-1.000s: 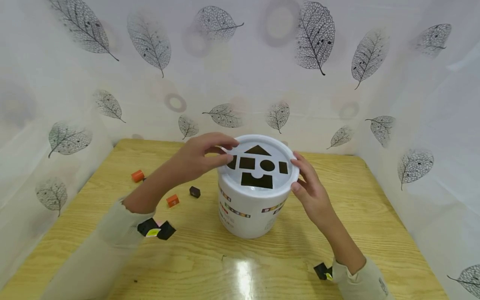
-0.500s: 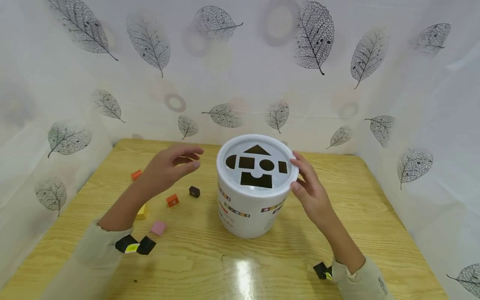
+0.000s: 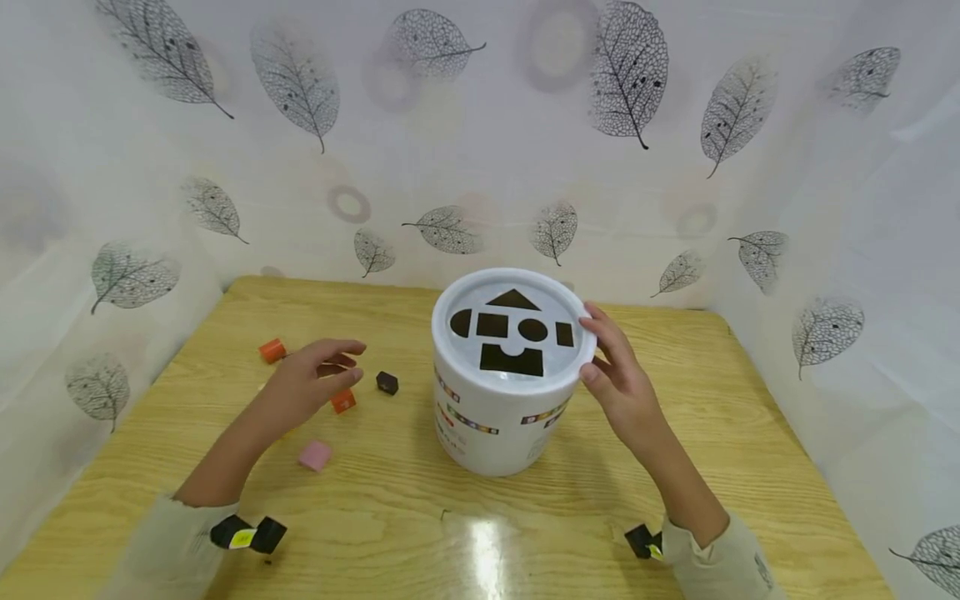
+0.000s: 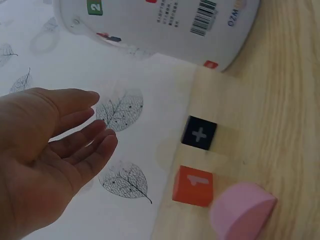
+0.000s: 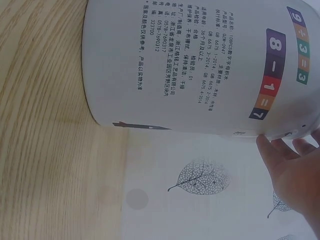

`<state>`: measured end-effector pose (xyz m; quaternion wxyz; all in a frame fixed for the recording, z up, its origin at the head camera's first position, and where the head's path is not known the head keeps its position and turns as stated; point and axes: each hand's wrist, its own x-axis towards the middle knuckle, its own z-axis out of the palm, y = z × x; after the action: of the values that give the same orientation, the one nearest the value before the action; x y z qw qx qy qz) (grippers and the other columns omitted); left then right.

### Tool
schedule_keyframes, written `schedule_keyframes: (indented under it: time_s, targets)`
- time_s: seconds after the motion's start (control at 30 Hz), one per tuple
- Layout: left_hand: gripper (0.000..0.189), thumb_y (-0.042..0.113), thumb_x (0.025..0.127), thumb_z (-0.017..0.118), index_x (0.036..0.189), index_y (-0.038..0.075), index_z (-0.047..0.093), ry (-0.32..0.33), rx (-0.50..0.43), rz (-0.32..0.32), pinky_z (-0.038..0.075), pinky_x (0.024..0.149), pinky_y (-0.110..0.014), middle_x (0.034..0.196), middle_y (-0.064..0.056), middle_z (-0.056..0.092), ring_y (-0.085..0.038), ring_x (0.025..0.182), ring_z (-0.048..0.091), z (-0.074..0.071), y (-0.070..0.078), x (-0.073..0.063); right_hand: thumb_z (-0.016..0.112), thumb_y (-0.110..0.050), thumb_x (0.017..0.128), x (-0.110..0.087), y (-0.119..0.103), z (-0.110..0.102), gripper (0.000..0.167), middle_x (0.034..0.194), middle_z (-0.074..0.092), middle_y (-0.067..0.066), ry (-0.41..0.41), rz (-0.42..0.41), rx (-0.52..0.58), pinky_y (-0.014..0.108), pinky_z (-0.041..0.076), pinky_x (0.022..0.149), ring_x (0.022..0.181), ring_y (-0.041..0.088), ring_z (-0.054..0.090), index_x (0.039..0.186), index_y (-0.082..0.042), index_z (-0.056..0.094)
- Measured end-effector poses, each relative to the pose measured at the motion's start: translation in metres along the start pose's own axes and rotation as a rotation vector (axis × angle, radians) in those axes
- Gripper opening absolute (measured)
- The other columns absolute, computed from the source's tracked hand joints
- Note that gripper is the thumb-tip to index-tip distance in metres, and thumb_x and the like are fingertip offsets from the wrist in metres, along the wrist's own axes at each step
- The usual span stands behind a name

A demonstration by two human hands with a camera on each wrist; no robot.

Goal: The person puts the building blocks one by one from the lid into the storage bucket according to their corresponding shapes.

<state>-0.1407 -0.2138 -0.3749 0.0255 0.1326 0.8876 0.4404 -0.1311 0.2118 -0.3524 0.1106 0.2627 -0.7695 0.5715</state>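
A white lidded bucket (image 3: 480, 450) stands upright on the table. Triangle, square, round and other shaped holes pierce its lid (image 3: 555, 362). At the lid's right edge, my right hand (image 3: 626, 396) touches the rim with fingertips and thumb apart. My left hand (image 3: 300, 392) hovers left of the bucket, above the loose blocks, its fingers relaxed and holding nothing. Near it lie an orange block (image 4: 192, 187) marked 1, a black block (image 4: 198, 133) with a plus sign, and a pink half-round block (image 4: 242, 210). An orange cylinder block (image 3: 272, 351) sits just beyond this hand.
A wooden table (image 3: 660, 500) carries everything. White cloth (image 3: 480, 167) with a leaf print encloses its back and sides. A sliver of yellow shows beside my left forearm; most of it is hidden.
My left hand has left the lid's left side and moved left and down toward the blocks. The pink block has come into sight. My right hand and the bucket stay in place.
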Motion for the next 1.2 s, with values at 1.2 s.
schedule_keyframes:
  time_s: [1.2]
  targets:
    - [0.039,0.011,0.097,0.065,0.134,-0.003,0.06,-0.037,0.151,-0.121,0.056,0.091,-0.05,0.127,-0.022,0.065,-0.037,0.113,0.064,0.018,-0.049,-0.015,0.052,-0.01,0.105,0.0,0.0,0.0,0.05,0.166,0.025,0.004,-0.002,-0.005,-0.007,0.019,0.042,0.11,0.144,0.014,0.037,0.153,-0.01,0.04]
